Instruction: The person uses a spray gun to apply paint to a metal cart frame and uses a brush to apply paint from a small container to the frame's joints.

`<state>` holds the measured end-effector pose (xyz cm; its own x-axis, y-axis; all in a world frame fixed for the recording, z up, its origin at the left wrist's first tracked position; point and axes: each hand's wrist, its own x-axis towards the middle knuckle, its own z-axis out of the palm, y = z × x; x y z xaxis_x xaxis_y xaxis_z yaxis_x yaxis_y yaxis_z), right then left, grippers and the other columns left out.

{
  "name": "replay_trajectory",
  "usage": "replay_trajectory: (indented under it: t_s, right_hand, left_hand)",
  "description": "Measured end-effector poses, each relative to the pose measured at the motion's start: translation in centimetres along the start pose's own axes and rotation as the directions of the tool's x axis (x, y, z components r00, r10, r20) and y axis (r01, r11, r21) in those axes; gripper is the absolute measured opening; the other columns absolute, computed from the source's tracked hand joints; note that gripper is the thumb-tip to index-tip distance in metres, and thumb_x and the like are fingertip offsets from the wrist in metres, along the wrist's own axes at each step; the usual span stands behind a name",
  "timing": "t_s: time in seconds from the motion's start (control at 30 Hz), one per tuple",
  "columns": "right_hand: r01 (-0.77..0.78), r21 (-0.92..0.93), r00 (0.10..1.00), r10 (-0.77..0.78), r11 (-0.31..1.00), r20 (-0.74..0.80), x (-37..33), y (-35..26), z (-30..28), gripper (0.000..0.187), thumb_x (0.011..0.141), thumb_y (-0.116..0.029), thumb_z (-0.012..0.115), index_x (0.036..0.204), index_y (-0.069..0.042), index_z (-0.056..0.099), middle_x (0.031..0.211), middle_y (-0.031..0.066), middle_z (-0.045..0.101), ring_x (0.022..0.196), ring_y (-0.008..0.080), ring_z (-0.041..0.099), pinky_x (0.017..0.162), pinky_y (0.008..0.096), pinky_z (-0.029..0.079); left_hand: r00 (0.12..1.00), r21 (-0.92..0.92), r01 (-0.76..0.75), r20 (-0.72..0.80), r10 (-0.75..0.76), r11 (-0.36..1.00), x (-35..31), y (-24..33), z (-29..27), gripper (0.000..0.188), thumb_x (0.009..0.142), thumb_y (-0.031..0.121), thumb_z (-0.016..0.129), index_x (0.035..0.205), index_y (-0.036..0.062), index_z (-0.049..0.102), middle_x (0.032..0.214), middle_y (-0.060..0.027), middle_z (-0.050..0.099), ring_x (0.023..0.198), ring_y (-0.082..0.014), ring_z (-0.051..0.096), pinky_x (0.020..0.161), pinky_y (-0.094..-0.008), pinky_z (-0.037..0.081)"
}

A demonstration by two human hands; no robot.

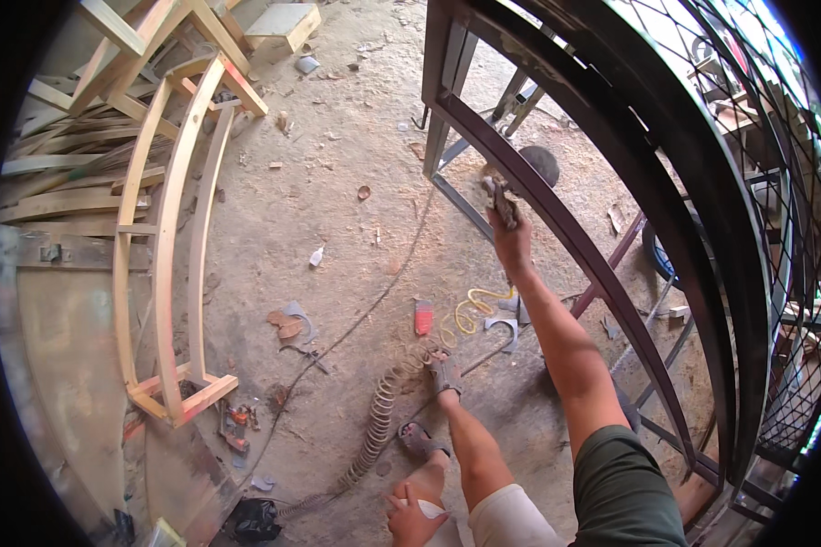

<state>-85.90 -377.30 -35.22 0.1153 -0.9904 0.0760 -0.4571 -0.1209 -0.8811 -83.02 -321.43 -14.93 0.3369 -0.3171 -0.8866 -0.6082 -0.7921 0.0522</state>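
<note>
Tool (496, 190), greyish, upper centre of the frame — beside dark metal framework (561, 221); my right hand (511, 233) clamped round it. Probably hard, fairly heavy — best taken low, firmly. Left hand (412, 523), lower centre, near my knee (426, 481): whether gripping, I cannot tell.

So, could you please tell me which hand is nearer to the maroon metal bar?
The right hand. It grips a tool just left of the bar; the left hand is farther off, low in the view, by the left leg.
</note>
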Motion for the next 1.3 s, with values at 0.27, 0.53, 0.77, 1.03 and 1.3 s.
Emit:
replay_trajectory:
  t_s: [0.27, 0.53, 0.77, 1.03, 1.3]
  right_hand:
    - [0.279, 0.532, 0.918, -0.059, 0.799, -0.393, 7.4, 2.6, -3.6, 0.03, 0.101, -0.019, 0.058, 0.123, 0.0, 0.06, 0.123, 0.0142, 0.062, 0.11, 0.0223, 0.061, 0.095, 0.0372, 0.051]
    - [-0.197, 0.013, 0.972, 0.197, 0.98, -0.126, -3.2, -4.2, 0.3, 0.034, 0.094, -0.022, 0.068, 0.116, 0.003, 0.067, 0.102, 0.025, 0.071, 0.094, 0.0302, 0.069, 0.084, 0.0376, 0.05]
    - [-0.249, 0.086, 0.87, 0.262, 0.965, -0.417, -20.3, -3.7, -5.0, 0.035, 0.089, -0.026, 0.073, 0.107, 0.003, 0.067, 0.084, 0.0187, 0.069, 0.072, 0.027, 0.06, 0.072, 0.0406, 0.049]
    - [-0.656, 0.084, 0.505, 0.52, 0.75, -0.689, -40.6, -8.5, -27.2, 0.035, 0.09, -0.024, 0.07, 0.111, 0.004, 0.065, 0.094, 0.019, 0.071, 0.083, 0.0312, 0.066, 0.079, 0.0395, 0.05]
    - [-0.444, 0.267, 0.112, 0.348, 0.855, -0.931, -57.4, -12.5, -45.6, 0.029, 0.094, -0.016, 0.065, 0.114, 0.006, 0.064, 0.099, 0.0183, 0.072, 0.089, 0.0299, 0.068, 0.084, 0.0394, 0.05]
  left_hand:
    - [0.997, 0.003, -0.01, 0.074, 0.01, 1.0, -1.7, -0.1, 1.4, 0.115, 0.068, 0.052, 0.084, 0.155, 0.0119, 0.022, 0.138, -0.0354, 0.046, 0.113, -0.0501, 0.057, 0.093, -0.053, 0.05]
    - [1.0, 0.085, -0.012, -0.02, 0.014, 0.996, -4.9, 1.9, -0.8, 0.093, 0.076, 0.046, 0.081, 0.149, 0.0084, 0.036, 0.135, -0.0319, 0.053, 0.107, -0.0414, 0.063, 0.088, -0.047, 0.052]
    - [0.996, 0.168, -0.024, 0.084, 0.01, 0.986, -2.9, -1.3, 3.9, 0.115, 0.07, 0.07, 0.073, 0.157, 0.0166, 0.019, 0.144, -0.0394, 0.034, 0.118, -0.0577, 0.052, 0.082, -0.0647, 0.052]
    - [0.932, -0.196, -0.317, 0.116, 0.343, 0.928, -3.4, -15.0, 5.8, 0.091, 0.085, 0.056, 0.068, 0.15, 0.0038, 0.031, 0.139, -0.03, 0.049, 0.128, -0.0398, 0.052, 0.103, -0.0468, 0.045]
    - [0.97, -0.221, -0.028, 0.23, 0.08, 0.975, -10.4, -26.1, 0.9, 0.086, 0.085, 0.049, 0.073, 0.147, 0.0014, 0.037, 0.131, -0.0226, 0.056, 0.088, -0.0303, 0.068, 0.065, -0.0412, 0.057]
